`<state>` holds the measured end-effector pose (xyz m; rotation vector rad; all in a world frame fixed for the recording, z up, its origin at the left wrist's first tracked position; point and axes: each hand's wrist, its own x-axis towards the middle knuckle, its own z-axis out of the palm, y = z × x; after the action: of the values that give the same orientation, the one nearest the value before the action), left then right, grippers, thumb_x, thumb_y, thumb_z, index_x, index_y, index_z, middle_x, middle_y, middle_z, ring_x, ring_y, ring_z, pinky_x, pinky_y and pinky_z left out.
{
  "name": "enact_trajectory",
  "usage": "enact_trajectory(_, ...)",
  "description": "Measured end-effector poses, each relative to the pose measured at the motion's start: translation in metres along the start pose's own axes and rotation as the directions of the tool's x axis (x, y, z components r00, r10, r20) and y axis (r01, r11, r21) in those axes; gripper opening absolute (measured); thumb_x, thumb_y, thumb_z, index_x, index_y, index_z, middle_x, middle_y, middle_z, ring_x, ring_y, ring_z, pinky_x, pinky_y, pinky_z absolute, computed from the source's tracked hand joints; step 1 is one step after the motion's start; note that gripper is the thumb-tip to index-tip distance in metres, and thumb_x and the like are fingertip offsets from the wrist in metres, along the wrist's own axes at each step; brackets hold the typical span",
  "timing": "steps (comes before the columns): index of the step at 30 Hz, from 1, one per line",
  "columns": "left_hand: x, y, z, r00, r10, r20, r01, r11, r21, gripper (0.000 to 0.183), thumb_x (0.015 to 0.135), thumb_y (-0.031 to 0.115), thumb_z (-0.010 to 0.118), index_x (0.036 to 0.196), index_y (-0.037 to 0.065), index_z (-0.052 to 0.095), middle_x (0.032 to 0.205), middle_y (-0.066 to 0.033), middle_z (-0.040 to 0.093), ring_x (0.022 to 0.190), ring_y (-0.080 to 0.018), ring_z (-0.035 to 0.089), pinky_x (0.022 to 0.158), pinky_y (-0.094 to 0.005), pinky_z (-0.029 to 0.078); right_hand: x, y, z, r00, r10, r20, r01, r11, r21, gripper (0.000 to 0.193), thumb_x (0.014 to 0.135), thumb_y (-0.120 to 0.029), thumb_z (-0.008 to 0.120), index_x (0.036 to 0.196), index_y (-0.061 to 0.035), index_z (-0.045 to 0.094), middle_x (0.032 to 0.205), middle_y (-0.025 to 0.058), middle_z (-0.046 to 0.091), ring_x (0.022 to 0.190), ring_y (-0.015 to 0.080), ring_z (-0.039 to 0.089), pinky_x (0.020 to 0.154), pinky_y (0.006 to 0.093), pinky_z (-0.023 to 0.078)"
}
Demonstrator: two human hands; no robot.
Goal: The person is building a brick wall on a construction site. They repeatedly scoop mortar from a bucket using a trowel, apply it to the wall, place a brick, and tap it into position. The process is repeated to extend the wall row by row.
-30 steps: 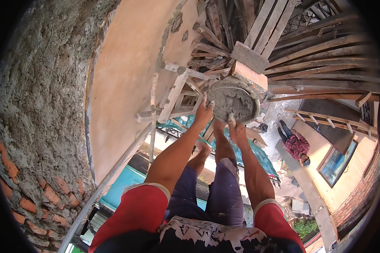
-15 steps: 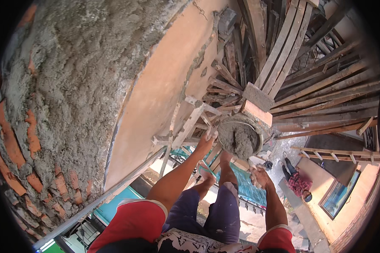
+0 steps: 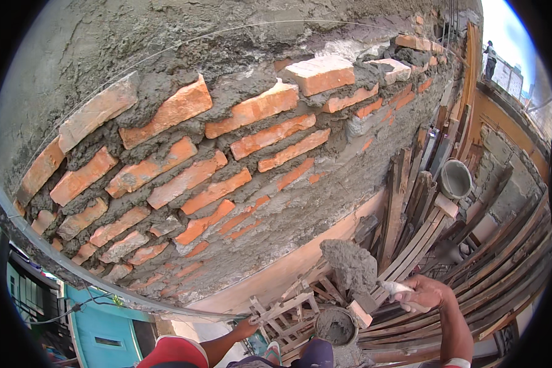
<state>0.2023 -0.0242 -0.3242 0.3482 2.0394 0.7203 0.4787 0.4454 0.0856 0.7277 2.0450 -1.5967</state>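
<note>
My right hand is closed around the pale, mortar-smeared handle of a trowel. A heap of wet grey mortar sits on its blade and hides most of it. Below the trowel stands a round bucket with mortar inside, beside a single brick. Low in the picture, my left hand is beside the end of a wooden frame; its fingers are too small to read. Ahead rises a brick wall with rough mortar between and over its courses.
A thin string runs across the wall. Long timber planks lie at the right, with a second bucket farther up. A turquoise structure shows far below on the left. Another person stands at the far upper right.
My view has swung up from the bucket to the brick wall. The trowel now carries mortar above the bucket, in my right hand. My left hand is now away from the bucket's rim.
</note>
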Motion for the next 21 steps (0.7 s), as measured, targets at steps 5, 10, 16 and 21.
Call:
enact_trajectory(5,-0.046,-0.044,-0.019,0.984,-0.061,-0.168,0.043,0.993,-0.109,0.057,0.095,0.038,0.067,0.140,0.003,0.060,0.105,-0.0156,0.074,0.088,-0.0213,0.068,0.076,-0.0367,0.054,-0.015,-0.233,-0.067,0.894,-0.442,-0.077,0.394,0.856,-0.333,0.042,0.100,-0.044,0.066,0.099,-0.0029,0.068,0.068,0.0010,0.061,0.059,0.0100,0.060,0.054,0.0274,0.049)
enact_trajectory(10,-0.076,-0.075,-0.008,0.972,-0.117,-0.204,0.054,0.956,-0.289,0.051,0.094,0.038,0.070,0.130,0.002,0.065,0.093,-0.0118,0.074,0.079,-0.0195,0.068,0.069,-0.0369,0.054,0.009,-0.361,-0.098,0.552,-0.807,-0.208,0.319,0.435,-0.842,0.061,0.089,-0.058,0.074,0.110,-0.0001,0.070,0.076,0.0057,0.065,0.064,0.0147,0.064,0.057,0.0306,0.052)
enact_trajectory(16,-0.099,-0.145,0.028,0.979,-0.120,-0.165,0.091,0.980,-0.174,0.046,0.091,0.045,0.072,0.108,0.002,0.075,0.090,-0.0130,0.076,0.085,-0.0262,0.072,0.076,-0.0402,0.054,0.038,-0.404,-0.084,0.332,-0.937,-0.107,-0.082,0.084,-0.993,0.064,0.088,-0.051,0.075,0.130,-0.0026,0.067,0.110,0.0193,0.074,0.100,0.0375,0.070,0.090,0.0459,0.054)
enact_trajectory(21,-0.102,-0.155,0.043,0.977,-0.160,-0.140,0.136,0.976,-0.169,0.047,0.092,0.044,0.071,0.119,0.006,0.073,0.098,-0.0151,0.076,0.091,-0.0282,0.072,0.081,-0.0407,0.054,0.043,-0.349,-0.090,0.115,-0.965,-0.235,-0.119,0.221,-0.968,0.055,0.096,-0.044,0.068,0.132,-0.0024,0.064,0.103,0.0212,0.073,0.098,0.0387,0.070,0.088,0.0476,0.052)
